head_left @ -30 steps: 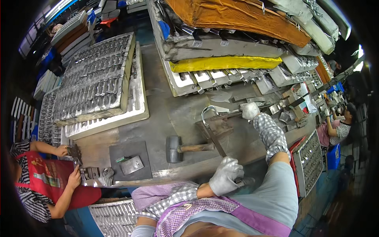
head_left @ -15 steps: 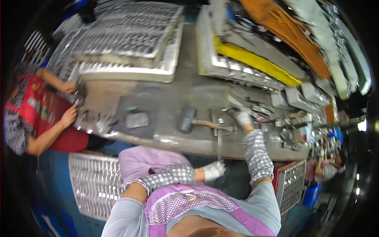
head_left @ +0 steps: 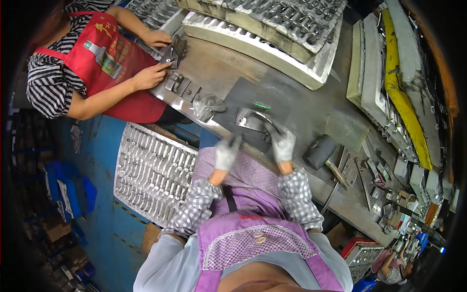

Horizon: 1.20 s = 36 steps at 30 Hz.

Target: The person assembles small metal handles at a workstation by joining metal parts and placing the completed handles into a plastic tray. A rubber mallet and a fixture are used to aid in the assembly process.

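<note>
My right hand (head_left: 282,143), in a white glove with grey fingertips, has its fingers closed at the near end of a curved, shiny metal piece (head_left: 263,116). That piece lies over a small rectangular metal block (head_left: 249,122) on the bench; its exact kind cannot be made out. My left hand (head_left: 226,154), gloved alike and slightly blurred, hovers over my lap at the bench edge, fingers stretched out and holding nothing. Beyond the block lies a small green object (head_left: 262,105). A crumpled grey glove (head_left: 209,106) rests to the block's left.
A black-headed mallet (head_left: 321,151) lies to the right, near assorted hand tools (head_left: 377,170). Trays of metal parts (head_left: 272,48) stand at the back, another tray (head_left: 153,168) below the bench at left. A co-worker in a red apron (head_left: 109,63) handles metal pieces at the left.
My view has swung left. My right hand has come from the tools on the right to the block, where the curved metal piece now shows. My left hand has risen toward the bench edge.
</note>
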Each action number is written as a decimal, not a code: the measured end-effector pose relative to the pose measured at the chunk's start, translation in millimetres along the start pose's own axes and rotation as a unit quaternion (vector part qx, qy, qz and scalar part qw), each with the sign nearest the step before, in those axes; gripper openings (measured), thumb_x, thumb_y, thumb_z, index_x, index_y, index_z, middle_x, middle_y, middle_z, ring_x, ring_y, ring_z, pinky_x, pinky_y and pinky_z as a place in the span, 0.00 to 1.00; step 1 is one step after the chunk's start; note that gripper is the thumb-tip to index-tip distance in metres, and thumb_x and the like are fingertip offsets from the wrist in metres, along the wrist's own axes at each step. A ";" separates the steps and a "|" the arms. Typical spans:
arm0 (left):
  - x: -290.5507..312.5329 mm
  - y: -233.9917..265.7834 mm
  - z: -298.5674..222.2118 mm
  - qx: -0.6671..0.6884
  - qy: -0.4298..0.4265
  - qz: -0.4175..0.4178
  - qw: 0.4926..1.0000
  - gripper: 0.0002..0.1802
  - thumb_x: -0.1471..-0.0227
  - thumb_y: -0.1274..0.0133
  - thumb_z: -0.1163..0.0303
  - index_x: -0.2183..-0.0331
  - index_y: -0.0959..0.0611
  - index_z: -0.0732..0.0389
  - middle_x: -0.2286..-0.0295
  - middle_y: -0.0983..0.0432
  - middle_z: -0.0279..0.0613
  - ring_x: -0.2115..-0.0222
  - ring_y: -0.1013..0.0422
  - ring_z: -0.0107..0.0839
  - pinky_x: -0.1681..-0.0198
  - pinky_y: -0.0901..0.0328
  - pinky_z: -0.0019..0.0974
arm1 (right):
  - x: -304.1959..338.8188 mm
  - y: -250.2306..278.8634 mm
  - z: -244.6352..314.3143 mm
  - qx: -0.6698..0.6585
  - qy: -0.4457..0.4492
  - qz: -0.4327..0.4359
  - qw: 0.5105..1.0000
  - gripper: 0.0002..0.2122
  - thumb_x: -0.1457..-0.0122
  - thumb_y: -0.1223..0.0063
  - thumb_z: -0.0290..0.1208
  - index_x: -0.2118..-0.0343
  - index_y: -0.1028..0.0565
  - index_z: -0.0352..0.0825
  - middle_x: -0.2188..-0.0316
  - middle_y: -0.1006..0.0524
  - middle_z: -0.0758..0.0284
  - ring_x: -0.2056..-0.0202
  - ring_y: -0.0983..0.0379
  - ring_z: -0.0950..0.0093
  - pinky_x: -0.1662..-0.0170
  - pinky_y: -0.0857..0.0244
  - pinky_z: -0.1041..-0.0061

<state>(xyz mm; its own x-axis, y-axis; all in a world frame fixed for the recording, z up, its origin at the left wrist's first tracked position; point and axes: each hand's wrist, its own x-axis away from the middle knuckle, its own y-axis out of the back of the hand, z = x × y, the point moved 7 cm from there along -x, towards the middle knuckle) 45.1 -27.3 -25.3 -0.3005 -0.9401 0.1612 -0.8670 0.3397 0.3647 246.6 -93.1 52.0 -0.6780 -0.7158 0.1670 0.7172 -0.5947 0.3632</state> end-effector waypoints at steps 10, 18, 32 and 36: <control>-89.3 3.7 -18.4 -0.156 -0.031 -0.011 0.987 0.16 0.55 0.33 0.58 0.69 0.15 0.60 0.76 0.21 0.39 0.77 0.28 0.31 0.70 0.33 0.34 | -39.0 -14.2 -36.2 -0.076 0.018 0.014 0.997 0.08 0.47 0.38 0.24 0.63 0.17 0.38 0.66 0.18 0.66 0.68 0.22 0.69 0.62 0.30 0.74; -94.5 -10.0 -40.8 -0.090 0.058 0.044 0.993 0.18 0.57 0.31 0.57 0.75 0.20 0.60 0.80 0.26 0.33 0.79 0.33 0.29 0.70 0.35 0.33 | -43.4 2.2 -64.6 -0.068 0.150 -0.091 0.982 0.07 0.52 0.34 0.21 0.68 0.17 0.35 0.70 0.20 0.68 0.69 0.25 0.74 0.63 0.33 0.76; -89.2 -11.1 -35.5 -0.171 0.043 0.049 0.983 0.21 0.58 0.32 0.51 0.76 0.21 0.58 0.79 0.23 0.39 0.77 0.29 0.36 0.70 0.34 0.37 | -39.6 7.2 -59.5 -0.030 0.107 -0.018 0.994 0.18 0.59 0.29 0.23 0.60 0.18 0.37 0.73 0.24 0.70 0.71 0.28 0.77 0.64 0.33 0.77; -86.9 -12.6 -35.2 -0.181 0.045 0.052 0.981 0.23 0.58 0.33 0.48 0.76 0.21 0.58 0.79 0.23 0.42 0.76 0.28 0.41 0.68 0.34 0.39 | -43.0 2.0 -68.4 -0.056 0.087 0.024 0.994 0.21 0.59 0.30 0.20 0.57 0.19 0.38 0.72 0.25 0.72 0.70 0.29 0.80 0.64 0.33 0.80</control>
<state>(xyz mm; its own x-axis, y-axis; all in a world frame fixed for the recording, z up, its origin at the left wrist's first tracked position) 96.1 51.1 -11.7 -0.3290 -0.8992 0.2885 -0.6310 0.4366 0.6412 288.2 -88.6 -17.1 -0.6106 -0.7917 0.0169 0.7686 -0.5875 0.2531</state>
